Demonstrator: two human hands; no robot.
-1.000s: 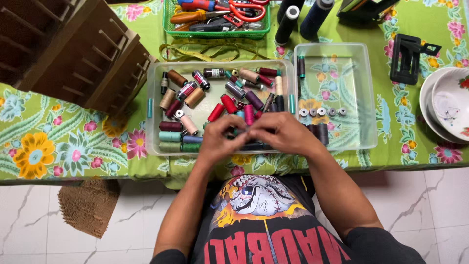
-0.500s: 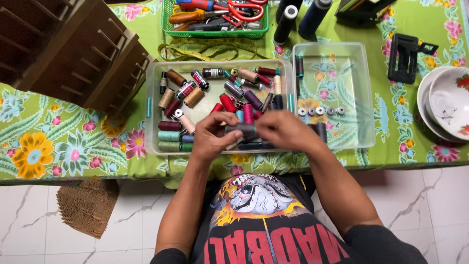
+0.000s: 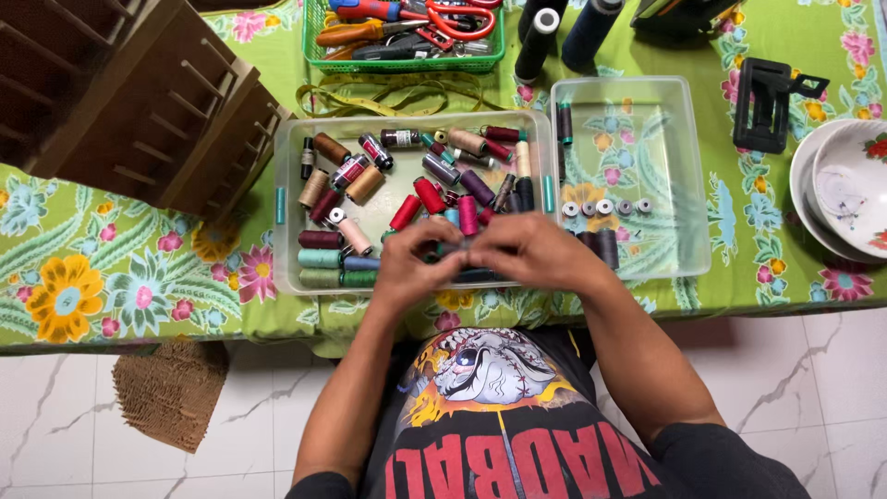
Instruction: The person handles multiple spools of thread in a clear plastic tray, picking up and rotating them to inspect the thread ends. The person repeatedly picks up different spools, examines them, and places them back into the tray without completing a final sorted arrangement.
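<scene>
My left hand (image 3: 411,263) and my right hand (image 3: 531,251) meet fingertip to fingertip over the near edge of a clear plastic box (image 3: 288,277). Together they pinch a small dark thread spool (image 3: 455,249), almost wholly hidden by the fingers. The box holds several thread spools (image 3: 430,196) in red, maroon, tan, green and grey. To its right lies the clear lid (image 3: 674,166), carrying a row of small metal bobbins (image 3: 605,208) and dark spools (image 3: 605,248).
A wooden spool rack (image 3: 139,102) stands at the far left. A green basket (image 3: 407,63) of scissors and tools sits behind the box, next to tall dark thread cones (image 3: 540,42). A black holder (image 3: 767,102) and white bowls (image 3: 845,189) are at right. A floral cloth (image 3: 92,277) covers the table.
Half a second ago the hands were apart with a grey spool showing between them. Now the fingertips have closed together over it, as they were a second ago.
</scene>
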